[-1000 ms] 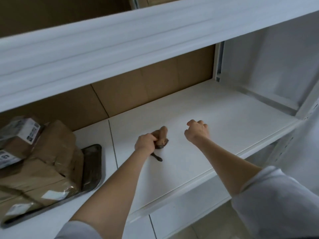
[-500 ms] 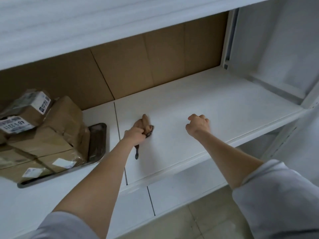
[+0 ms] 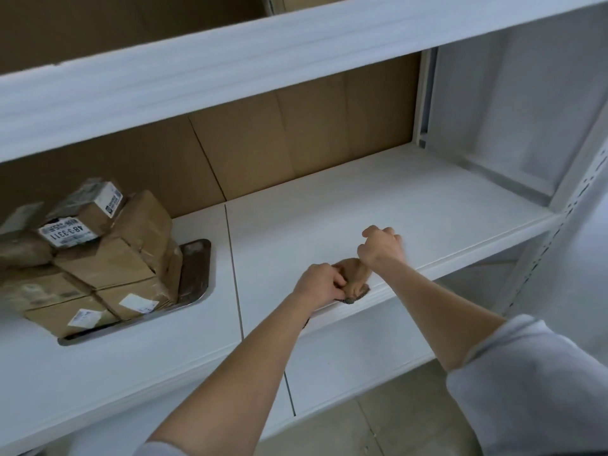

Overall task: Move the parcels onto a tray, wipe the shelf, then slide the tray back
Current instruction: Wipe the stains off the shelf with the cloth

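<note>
Since a moment ago the cloth (image 3: 353,279) has come back to the front edge of the shelf (image 3: 411,205), pinched in the left hand (image 3: 317,284); the right hand (image 3: 381,246), a loose fist holding nothing, now touches it. The wiping seems near its end. The parcels (image 3: 98,258) wait on the tray (image 3: 194,274), at the left.

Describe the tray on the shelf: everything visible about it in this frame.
The tray is dark, shallow and rectangular with rounded corners and a shiny raised rim; it looks like metal. It lies flat on the left part of the white shelf, turned at an angle to the shelf edge. Brown parcels with white labels are stacked on it and cover most of it, so only its right end and front rim show. Its left end is hidden under the parcels. Neither hand touches it.
</note>
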`<state>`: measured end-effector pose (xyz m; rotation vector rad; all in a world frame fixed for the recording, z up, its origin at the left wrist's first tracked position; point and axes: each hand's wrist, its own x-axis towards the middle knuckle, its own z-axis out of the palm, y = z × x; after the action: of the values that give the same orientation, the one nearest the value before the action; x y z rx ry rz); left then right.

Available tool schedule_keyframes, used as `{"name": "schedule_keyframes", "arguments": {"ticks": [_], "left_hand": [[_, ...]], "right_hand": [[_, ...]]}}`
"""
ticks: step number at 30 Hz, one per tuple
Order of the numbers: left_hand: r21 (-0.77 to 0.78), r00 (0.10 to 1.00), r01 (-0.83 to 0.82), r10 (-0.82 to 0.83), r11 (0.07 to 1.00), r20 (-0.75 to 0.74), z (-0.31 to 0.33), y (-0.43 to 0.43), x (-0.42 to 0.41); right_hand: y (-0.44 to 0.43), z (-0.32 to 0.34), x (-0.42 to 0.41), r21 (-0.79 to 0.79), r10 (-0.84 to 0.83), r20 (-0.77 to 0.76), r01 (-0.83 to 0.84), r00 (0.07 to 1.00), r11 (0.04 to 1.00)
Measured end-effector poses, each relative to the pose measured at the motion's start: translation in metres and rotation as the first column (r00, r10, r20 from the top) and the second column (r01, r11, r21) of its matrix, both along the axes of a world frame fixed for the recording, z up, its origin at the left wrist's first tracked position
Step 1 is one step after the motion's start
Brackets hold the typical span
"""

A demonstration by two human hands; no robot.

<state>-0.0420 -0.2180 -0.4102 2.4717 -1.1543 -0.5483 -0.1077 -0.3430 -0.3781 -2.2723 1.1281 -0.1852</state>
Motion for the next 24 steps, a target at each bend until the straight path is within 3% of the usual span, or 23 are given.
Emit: {"name": "schedule_keyframes", "arguments": {"ticks": [3,5,8,12,19,22,24], "left_hand": [[0.010,0.998,-0.037,0.037,0.999,0.045,0.001,0.005,0.010],[0.053,0.979,-0.116,0.106,0.992,0.174,0.004,0.009,0.027],[0.134,0.882,-0.325,0.249,0.936,0.399,0.010,0.021,0.059],[0.202,0.792,-0.514,0.372,0.833,0.483,0.007,0.032,0.115],[0.284,0.819,-0.529,0.394,0.800,0.416,0.000,0.016,0.199],[0.246,0.860,-0.500,0.443,0.830,0.255,-0.008,-0.011,0.225],[0.208,0.909,-0.412,0.385,0.887,0.158,-0.011,-0.042,0.230]], "right_hand": [[0.001,0.001,0.009,-0.004,0.012,-0.004,-0.012,1.000,1.000],[-0.002,0.002,0.019,-0.005,0.018,0.001,-0.017,1.000,1.000],[-0.009,0.001,0.034,0.007,0.010,0.010,-0.010,1.000,1.000],[-0.023,-0.005,0.057,0.005,-0.011,-0.007,0.011,1.000,1.000],[-0.058,-0.020,0.088,-0.008,-0.102,0.012,0.102,0.995,0.995],[-0.078,-0.027,0.091,-0.021,-0.171,0.037,0.172,0.985,0.985],[-0.093,-0.031,0.087,-0.038,-0.228,0.047,0.230,0.972,0.972]]}}
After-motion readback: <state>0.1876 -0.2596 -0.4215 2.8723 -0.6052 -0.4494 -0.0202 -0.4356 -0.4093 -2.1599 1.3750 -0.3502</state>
